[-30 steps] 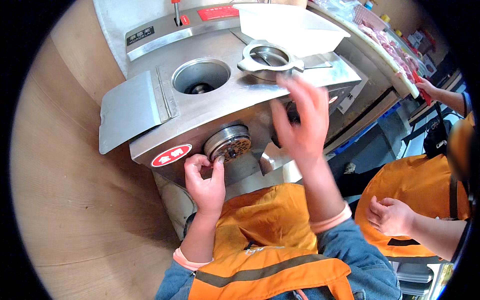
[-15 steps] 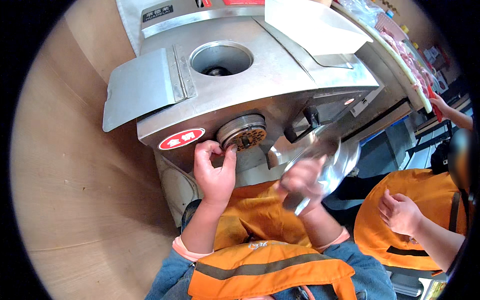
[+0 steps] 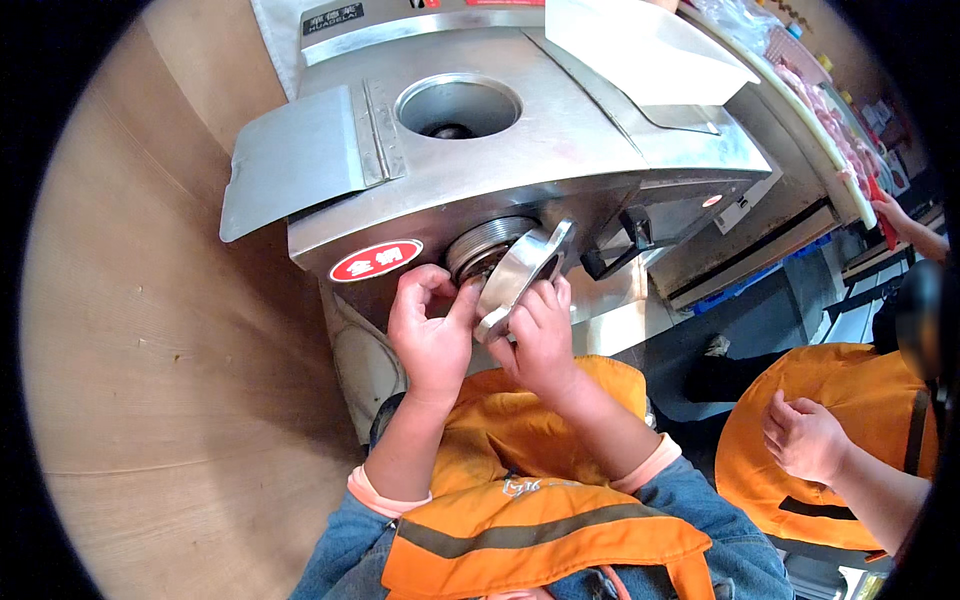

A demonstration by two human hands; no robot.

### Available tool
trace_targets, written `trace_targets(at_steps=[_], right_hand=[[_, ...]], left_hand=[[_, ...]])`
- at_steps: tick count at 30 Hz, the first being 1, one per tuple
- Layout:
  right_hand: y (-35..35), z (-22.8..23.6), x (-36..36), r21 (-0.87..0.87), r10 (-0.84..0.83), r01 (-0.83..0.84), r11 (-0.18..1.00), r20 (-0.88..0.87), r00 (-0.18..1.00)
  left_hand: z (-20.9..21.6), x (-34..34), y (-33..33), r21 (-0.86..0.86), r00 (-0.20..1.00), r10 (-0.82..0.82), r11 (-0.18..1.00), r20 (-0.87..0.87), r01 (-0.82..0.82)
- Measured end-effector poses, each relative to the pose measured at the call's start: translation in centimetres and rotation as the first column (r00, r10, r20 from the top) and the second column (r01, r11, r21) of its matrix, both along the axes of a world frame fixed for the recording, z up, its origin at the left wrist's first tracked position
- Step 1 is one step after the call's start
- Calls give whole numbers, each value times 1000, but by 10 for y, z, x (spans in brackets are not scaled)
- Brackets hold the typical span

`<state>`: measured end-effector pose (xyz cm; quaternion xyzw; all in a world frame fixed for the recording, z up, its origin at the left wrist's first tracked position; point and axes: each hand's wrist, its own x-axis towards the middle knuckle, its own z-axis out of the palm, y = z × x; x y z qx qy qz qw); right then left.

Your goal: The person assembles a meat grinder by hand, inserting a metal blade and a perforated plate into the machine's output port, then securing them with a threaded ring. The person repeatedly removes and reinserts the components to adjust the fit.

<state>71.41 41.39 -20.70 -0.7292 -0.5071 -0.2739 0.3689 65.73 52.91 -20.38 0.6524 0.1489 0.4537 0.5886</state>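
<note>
A steel meat grinder [image 3: 560, 150] stands in front of me, its round feed opening on top. From its front sticks out a threaded outlet [image 3: 490, 238]. The perforated grinder plate in that outlet is now mostly hidden. My left hand [image 3: 432, 335] is closed at the lower left of the outlet, thumb and bent fingers at the plate's edge. My right hand [image 3: 540, 335] grips a steel ring nut [image 3: 522, 275] with lugs from below. The ring is tilted, close in front of the outlet and partly covering it; whether they touch I cannot tell.
A hinged metal flap [image 3: 295, 160] hangs out at the grinder's left, beside a wooden panel [image 3: 170, 350]. A white plastic tray [image 3: 645, 55] rests on top. At right, a co-worker's hand [image 3: 805, 437] is near me; another hand [image 3: 905, 220] is by a counter with meat [image 3: 815, 110].
My right hand has brought the ring nut left and up, from beside the grinder to the front of the outlet. My left hand has stayed by the plate. The view has shifted slightly.
</note>
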Motion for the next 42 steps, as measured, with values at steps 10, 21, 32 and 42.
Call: trace_targets(at_steps=[10, 21, 32, 42], right_hand=[[7, 7, -12, -117, -98, 95, 989, -20, 995], [16, 5, -12, -96, -193, 199, 975, 67, 979], [7, -29, 30, 252, -38, -29, 967, 255, 966], [1, -34, 12, 507, 153, 202, 838, -573, 805]], left_hand=[[1, -9, 7, -4, 996, -33, 999, -80, 33], [23, -26, 6, 354, 999, -31, 935, -16, 35], [11, -16, 6, 432, 998, 64, 900, 8, -61], [7, -16, 9, 461, 999, 53, 886, 10, -52]])
